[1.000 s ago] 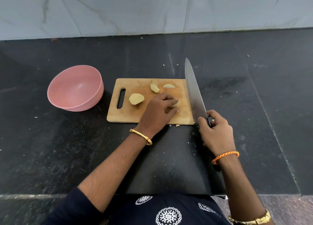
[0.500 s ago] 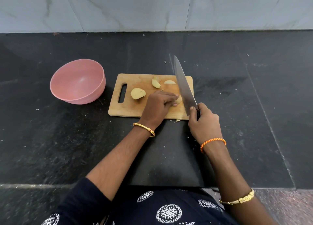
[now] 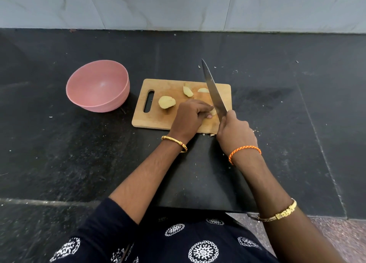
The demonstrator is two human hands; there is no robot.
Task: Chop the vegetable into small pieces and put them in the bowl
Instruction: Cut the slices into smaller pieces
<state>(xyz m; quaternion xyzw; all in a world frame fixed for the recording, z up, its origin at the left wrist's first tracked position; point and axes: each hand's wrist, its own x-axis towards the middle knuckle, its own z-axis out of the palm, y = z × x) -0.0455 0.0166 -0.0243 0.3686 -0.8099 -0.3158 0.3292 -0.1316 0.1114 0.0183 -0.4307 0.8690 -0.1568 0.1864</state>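
While the right hand (image 3: 235, 135) grips the handle of a large chef's knife (image 3: 213, 90), fingers wrapped round it so the handle itself is hidden, the blade slants up and away to the far left, its heel just beside the piece being cut. The left hand (image 3: 188, 119) rests on the near right part of the wooden cutting board (image 3: 146, 122), fingers curled down onto a pale potato piece (image 3: 213, 112), pinning it against the board right next to the blade. Three more potato pieces lie loose on the board: a larger chunk (image 3: 167, 102) near the middle, a wedge (image 3: 187, 91) farther back, and a thin slice (image 3: 203, 90) partly behind the blade. Left of the board, apart from it, a pink bowl (image 3: 98, 85) sits on the black stone counter (image 3: 59, 153), with no potato showing inside. Small scraps dot the counter by the board's near right corner.
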